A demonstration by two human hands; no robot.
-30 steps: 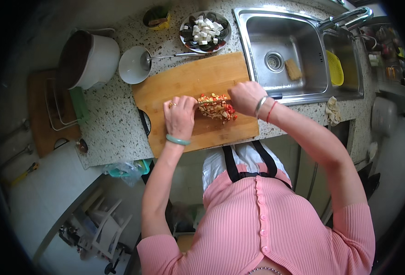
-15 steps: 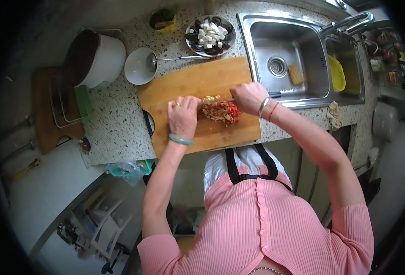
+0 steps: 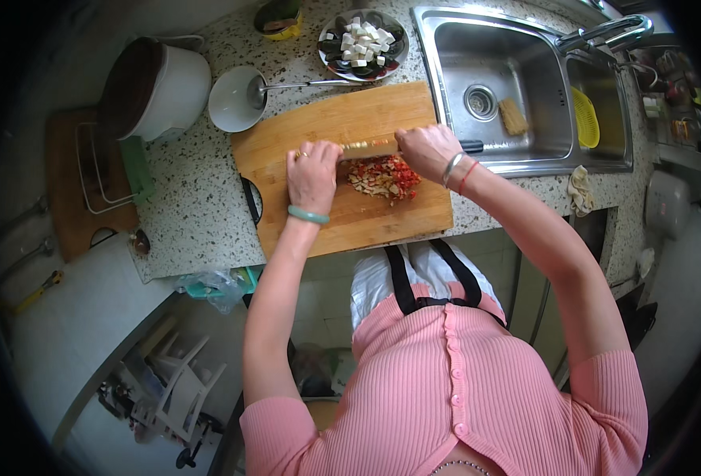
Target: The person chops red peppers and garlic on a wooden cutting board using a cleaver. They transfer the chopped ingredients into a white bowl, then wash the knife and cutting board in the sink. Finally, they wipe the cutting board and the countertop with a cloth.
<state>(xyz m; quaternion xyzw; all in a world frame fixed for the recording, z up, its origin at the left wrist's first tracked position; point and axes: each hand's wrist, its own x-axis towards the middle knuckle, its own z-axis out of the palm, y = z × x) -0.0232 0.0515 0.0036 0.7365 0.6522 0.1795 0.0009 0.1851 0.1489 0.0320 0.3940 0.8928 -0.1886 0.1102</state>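
Red and pale bits (image 3: 384, 178) beside knife (image 3: 372, 149) — between right hand (image 3: 431, 152), clamped on handle (image 3: 472, 146), and left hand (image 3: 312, 176), pinching far end.

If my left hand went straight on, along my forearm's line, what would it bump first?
Probably the ladle handle, beyond the cutting board, though the height of your left hand is unclear.

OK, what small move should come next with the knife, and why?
I'd probably bring the knife nearer and down through the chopped pile: the right hand grips its handle, the left hand is at its other end, and the pile lies on its near side.
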